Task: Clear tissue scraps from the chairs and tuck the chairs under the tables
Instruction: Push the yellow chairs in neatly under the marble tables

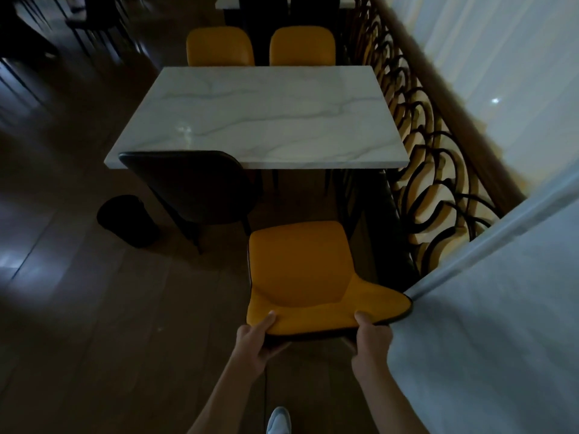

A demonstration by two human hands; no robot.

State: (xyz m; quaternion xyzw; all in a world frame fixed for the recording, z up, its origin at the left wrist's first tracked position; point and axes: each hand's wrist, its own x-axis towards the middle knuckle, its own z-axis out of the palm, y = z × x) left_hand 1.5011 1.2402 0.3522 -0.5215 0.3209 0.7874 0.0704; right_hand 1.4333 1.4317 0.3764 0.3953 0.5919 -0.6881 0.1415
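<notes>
Head view looks down on a dim dining area where a person grips the backrest top of a yellow chair with both hands. At about 6 o'clock the left hand clasps the left part of the backrest, thumb on the front face and fingers curled behind; the right hand holds the right part the same way. This chair stands clear of the marble table, its seat pointing toward the table's near edge at 12 o'clock. A black chair sits at 10 o'clock, its back touching that edge. Two more yellow chairs are tucked in at the far side. A black bin stands on the floor at 9 o'clock. No tissue scraps can be made out.
</notes>
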